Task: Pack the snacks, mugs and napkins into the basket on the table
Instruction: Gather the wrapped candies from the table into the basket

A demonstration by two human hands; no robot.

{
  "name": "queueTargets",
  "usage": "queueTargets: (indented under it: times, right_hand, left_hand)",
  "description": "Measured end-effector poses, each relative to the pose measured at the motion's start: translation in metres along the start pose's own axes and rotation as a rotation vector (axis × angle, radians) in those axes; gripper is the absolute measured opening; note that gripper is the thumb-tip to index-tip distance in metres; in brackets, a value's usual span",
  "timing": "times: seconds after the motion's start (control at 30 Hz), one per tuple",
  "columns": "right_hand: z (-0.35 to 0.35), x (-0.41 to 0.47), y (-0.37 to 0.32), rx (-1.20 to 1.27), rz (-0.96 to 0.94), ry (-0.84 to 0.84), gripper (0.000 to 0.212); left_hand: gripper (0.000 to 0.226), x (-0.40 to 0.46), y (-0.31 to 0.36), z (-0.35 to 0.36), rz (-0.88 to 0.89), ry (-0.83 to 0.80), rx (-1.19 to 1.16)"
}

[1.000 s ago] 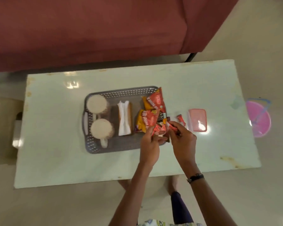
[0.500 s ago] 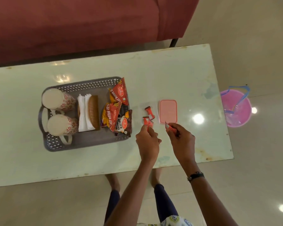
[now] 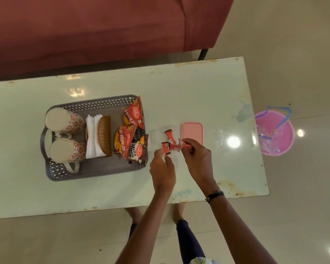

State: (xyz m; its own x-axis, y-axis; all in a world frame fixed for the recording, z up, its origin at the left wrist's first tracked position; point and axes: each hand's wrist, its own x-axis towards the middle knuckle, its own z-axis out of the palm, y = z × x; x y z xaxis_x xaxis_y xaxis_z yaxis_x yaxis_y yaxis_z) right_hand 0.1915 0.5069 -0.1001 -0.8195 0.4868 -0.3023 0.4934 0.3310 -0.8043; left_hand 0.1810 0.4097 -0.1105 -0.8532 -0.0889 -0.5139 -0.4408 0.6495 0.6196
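The basket (image 3: 95, 174) sits on the desk (image 3: 208, 96). Inside it, two mugs (image 3: 65, 121) lie on their sides at the end far from the hands. Next to the mugs are white napkins (image 3: 91, 138) in a brown holder (image 3: 104, 136). At the end near the hands are three snack bags (image 3: 132, 115), two red and one dark.

Just beside the basket, on the desk, is a clear tub (image 3: 158, 136). It is hard to see. One small red candy (image 3: 169, 135) lies in it. A pink lid (image 3: 192, 131) lies just past the tub.

The left hand (image 3: 161, 168) is over the tub and its grip is pinched on a red candy (image 3: 165, 148). The right hand (image 3: 197, 159) is close beside it, and its grip is curled round another red candy (image 3: 186, 146). One more candy (image 3: 173, 147) shows between the hands; I cannot tell which hand has it.

A pink bucket (image 3: 274, 130) stands on the floor past the desk end. A red sofa (image 3: 84, 25) is behind the desk.
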Motion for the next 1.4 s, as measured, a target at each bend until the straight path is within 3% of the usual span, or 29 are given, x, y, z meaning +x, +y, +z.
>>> queueTargets:
  times: [0.27,0.33,0.43,0.57,0.7,0.83,1.0,1.23,1.4]
  right_hand:
    - [0.023,0.035,-0.013,0.051,-0.070,-0.104,0.032]
    - [0.020,0.039,-0.003,0.034,-0.064,-0.003,0.035]
    - [0.014,0.041,0.021,-0.074,0.019,0.161,0.036]
    - [0.018,0.048,0.048,-0.207,0.275,0.105,0.063]
    - [0.027,0.059,0.053,-0.300,0.328,0.123,0.082]
    - [0.031,0.069,0.058,-0.289,0.338,0.094,0.077]
    - [0.022,0.069,0.064,-0.214,0.281,0.043,0.039]
    - [0.028,0.059,0.056,-0.352,0.259,0.080,0.092]
    - [0.030,0.069,0.046,-0.191,0.395,-0.028,0.082]
  left_hand:
    - [0.035,0.000,-0.006,-0.002,0.081,0.065,0.005]
    - [0.038,0.000,-0.008,-0.001,0.088,0.082,0.028]
    - [0.042,0.003,-0.010,-0.002,0.077,0.095,0.048]
    - [0.048,0.012,-0.010,-0.003,0.054,0.039,0.039]
    - [0.052,0.025,-0.010,-0.002,0.046,-0.008,0.053]
    - [0.053,0.037,-0.013,0.002,0.028,-0.041,0.083]
    - [0.053,0.043,-0.014,0.005,0.021,-0.069,0.123]
    - [0.057,0.041,-0.012,0.007,0.003,-0.076,0.143]
    - [0.056,0.042,-0.017,0.008,0.004,-0.065,0.106]
